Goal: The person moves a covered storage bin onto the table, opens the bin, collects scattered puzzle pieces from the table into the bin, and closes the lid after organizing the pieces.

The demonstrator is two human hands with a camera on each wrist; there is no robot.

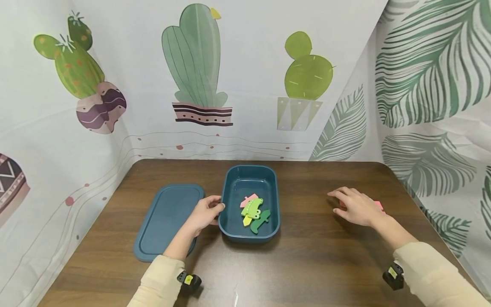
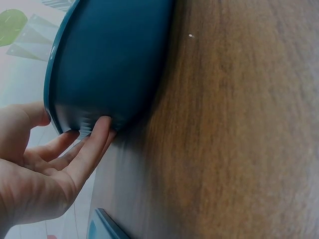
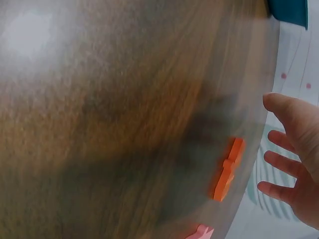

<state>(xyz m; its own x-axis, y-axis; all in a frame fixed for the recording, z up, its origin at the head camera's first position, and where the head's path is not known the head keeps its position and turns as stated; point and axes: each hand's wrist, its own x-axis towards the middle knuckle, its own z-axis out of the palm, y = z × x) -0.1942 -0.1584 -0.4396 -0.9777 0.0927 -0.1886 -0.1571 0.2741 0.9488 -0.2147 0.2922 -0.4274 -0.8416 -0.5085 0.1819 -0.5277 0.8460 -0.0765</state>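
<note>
left hand (image 1: 205,213): the smooth outer wall of the box is touched by the fingertips (image 2: 102,124); the fingers are only lightly bent, so nothing is grasped or clenched.
box (image 1: 230,213): a dark teal plastic tub with rounded corners is seen just in front of the left hand's fingers, standing uncovered on the table.
box contents: flat foam-like shapes in pink, light green, yellow and dark green (image 1: 254,211) are piled inside, beyond the left hand.
lid (image 1: 168,219): a flat teal plastic sheet with a raised rim is laid just beside the outer side of the left hand.
right hand (image 1: 356,207): it is held spread and relaxed over the table, gripping nothing.
orange piece (image 3: 228,169): a flat, notched shape is lying under the right hand's fingers; contact cannot be told.
pink piece (image 1: 379,206): a flat corner is seen behind the right hand.
table (image 1: 307,264): dark brown wood grain, smooth and slightly shiny.
</note>
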